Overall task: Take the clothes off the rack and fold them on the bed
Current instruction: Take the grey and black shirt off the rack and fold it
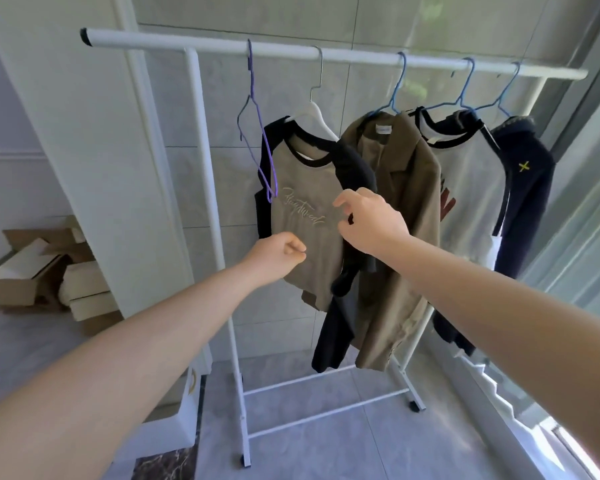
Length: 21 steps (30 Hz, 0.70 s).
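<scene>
here | left hand (278,251) grip fisted, contents unclear | right hand (371,220) grip spread at tan shirt (309,216)

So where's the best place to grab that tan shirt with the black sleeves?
Probably the white hanger at its shoulders, reached from the front and lifted off the rail. The tan shirt hangs limp facing the camera, so pulling the cloth would only drag it.

White rack (326,54), purple hanger (261,147), tan-and-black shirt (309,209), olive jacket (402,216), navy hoodie (527,188)
</scene>
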Motion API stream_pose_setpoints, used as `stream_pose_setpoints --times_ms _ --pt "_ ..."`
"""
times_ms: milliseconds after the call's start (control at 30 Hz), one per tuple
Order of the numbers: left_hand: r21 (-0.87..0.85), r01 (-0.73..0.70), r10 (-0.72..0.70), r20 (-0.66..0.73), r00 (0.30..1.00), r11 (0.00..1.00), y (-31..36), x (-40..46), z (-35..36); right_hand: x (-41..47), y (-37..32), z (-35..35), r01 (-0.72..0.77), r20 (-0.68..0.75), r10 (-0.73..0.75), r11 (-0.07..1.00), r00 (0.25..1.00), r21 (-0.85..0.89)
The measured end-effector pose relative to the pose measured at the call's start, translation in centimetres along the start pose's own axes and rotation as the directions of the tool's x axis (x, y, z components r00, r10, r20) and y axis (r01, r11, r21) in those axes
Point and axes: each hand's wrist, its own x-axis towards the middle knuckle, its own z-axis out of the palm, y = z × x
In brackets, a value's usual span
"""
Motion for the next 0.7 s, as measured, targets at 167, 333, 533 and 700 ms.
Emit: stream_pose_setpoints --times_ms 167,333,533,700 --pt "0.027 0.002 -0.001 -0.031 1.0 1.0 1.1 -0.5 -0.5 2.4 0.8 -1.8 0.036 -0.252 -0.055 0.996 0.966 -0.081" --pt "-0.022 0.047 -0.049 -0.11 0.993 0.999 1.7 0.1 -0.6 6.0 1.3 -2.0 -0.066 -0.154 0.061 0.997 0.986 -0.029" --pt "-0.031 0.088 -0.091 -0.165 0.982 0.996 2.2 0.4 0.1 9.9 2.5 -1.5 -0.161 0.007 0.163 0.961 0.987 0.225" --pt "-0.036 0.116 -0.12 -0.154 0.981 0.993 1.7 0.0 0.0 13.0 2.9 -1.1 -0.218 0.14 0.182 0.921 0.973 0.322"
